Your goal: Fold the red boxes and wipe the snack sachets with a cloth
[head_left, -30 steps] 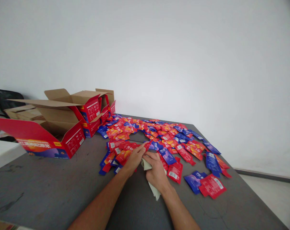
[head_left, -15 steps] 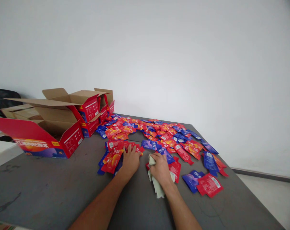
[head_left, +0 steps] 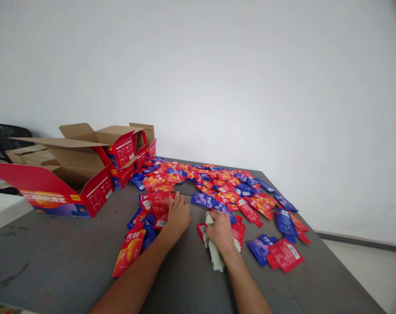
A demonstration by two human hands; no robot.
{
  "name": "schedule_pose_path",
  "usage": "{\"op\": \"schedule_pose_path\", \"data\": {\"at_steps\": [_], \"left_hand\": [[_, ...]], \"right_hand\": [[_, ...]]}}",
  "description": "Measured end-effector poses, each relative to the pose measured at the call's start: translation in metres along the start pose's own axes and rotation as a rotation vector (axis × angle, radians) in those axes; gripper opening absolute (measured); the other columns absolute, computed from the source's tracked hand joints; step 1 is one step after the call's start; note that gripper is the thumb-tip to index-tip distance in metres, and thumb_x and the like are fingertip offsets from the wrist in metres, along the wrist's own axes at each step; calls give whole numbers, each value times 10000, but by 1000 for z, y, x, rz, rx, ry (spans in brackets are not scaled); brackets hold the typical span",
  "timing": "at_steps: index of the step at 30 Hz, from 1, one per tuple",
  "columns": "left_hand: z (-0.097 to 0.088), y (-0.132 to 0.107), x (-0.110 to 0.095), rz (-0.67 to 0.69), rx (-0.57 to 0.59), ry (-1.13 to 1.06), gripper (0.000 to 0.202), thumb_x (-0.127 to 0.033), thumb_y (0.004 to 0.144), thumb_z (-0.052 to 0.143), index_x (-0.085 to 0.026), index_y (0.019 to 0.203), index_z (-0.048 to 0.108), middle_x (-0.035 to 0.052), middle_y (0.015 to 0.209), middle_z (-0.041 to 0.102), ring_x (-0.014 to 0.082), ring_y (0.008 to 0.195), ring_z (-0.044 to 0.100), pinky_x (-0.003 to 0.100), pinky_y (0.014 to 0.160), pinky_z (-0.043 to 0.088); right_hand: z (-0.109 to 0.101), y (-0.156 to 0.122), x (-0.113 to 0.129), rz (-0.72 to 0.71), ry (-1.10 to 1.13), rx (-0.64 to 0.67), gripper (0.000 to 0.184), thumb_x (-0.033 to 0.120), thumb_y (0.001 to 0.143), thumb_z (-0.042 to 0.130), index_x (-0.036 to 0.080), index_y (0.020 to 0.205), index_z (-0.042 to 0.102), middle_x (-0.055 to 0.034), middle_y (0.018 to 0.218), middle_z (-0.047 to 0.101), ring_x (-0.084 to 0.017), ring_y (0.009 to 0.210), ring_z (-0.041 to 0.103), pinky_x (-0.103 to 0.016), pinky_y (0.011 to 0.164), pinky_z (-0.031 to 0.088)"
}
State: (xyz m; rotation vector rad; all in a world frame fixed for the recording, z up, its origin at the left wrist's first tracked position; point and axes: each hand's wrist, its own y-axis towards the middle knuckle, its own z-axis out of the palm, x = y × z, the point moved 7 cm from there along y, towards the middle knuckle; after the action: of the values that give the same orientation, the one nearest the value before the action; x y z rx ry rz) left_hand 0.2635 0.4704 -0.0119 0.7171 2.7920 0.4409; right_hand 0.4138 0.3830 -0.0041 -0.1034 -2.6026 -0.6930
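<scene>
My left hand (head_left: 177,214) lies flat with fingers stretched out on a small heap of red and blue sachets (head_left: 152,209) on the grey table (head_left: 60,253). One red-orange sachet (head_left: 129,253) lies apart, near my left forearm. My right hand (head_left: 220,230) is closed on a pale green cloth (head_left: 215,255), pressed onto the table beside more sachets. Many red and blue sachets (head_left: 237,192) are spread across the far half of the table.
Several opened red cardboard boxes (head_left: 70,183) with brown flaps stand at the table's left. A blue and a red sachet (head_left: 278,253) lie near the right edge. A white wall is behind; a dark chair (head_left: 8,135) shows at far left.
My left hand has swept sachets leftward, and one red-orange sachet slid out toward the near left. My right hand with the cloth shifted slightly right and nearer.
</scene>
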Motion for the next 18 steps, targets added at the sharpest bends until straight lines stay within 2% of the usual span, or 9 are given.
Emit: {"op": "schedule_pose_path", "data": {"at_steps": [5, 7, 9, 13, 16, 18], "left_hand": [[21, 33, -36, 197, 113, -252, 644, -87, 730, 539, -185, 1366, 553, 148, 1504, 455, 303, 1472, 247, 502, 1201, 147], [33, 46, -44, 212, 177, -302, 708, -76, 725, 523, -198, 1422, 495, 134, 1531, 429, 289, 1468, 257, 506, 1202, 145], [44, 54, -46, 167, 216, -365, 700, -89, 741, 514, -212, 1429, 486, 133, 1531, 431, 297, 1455, 285, 537, 1193, 142], [51, 56, -46, 108, 197, -456, 559, -123, 800, 493, -218, 1345, 572, 156, 1426, 541, 318, 1365, 413, 560, 1161, 176], [40, 52, -39, 36, 114, -643, 401, -154, 810, 531, -239, 1175, 672, 135, 1189, 685, 299, 1211, 548, 473, 1118, 279], [29, 49, -31, -23, 50, -761, 276, -190, 820, 550, -254, 1041, 702, 107, 1012, 723, 280, 1080, 612, 401, 1036, 371]], "right_hand": [[-4, 0, -1, -18, -2, -52, 488, 2, 579, 517, 216, 945, 761, -79, 989, 730, -248, 915, 605, -371, 855, 454], [-5, 1, -1, -14, -16, -52, 462, 0, 580, 515, 218, 908, 757, -77, 971, 728, -245, 899, 601, -363, 833, 453], [-6, 1, -1, -5, -22, -37, 436, -1, 583, 513, 213, 879, 751, -80, 958, 726, -246, 901, 600, -363, 827, 450], [-5, 2, -1, -1, 3, -17, 422, 0, 593, 509, 210, 869, 751, -77, 951, 725, -247, 918, 607, -371, 841, 440], [-7, 3, -3, 22, 37, -39, 480, 3, 587, 521, 202, 953, 759, -89, 996, 724, -258, 935, 608, -380, 852, 440], [-9, 4, -3, 31, 68, -55, 501, 4, 596, 521, 193, 995, 756, -98, 1019, 723, -266, 957, 612, -392, 876, 437]]}}
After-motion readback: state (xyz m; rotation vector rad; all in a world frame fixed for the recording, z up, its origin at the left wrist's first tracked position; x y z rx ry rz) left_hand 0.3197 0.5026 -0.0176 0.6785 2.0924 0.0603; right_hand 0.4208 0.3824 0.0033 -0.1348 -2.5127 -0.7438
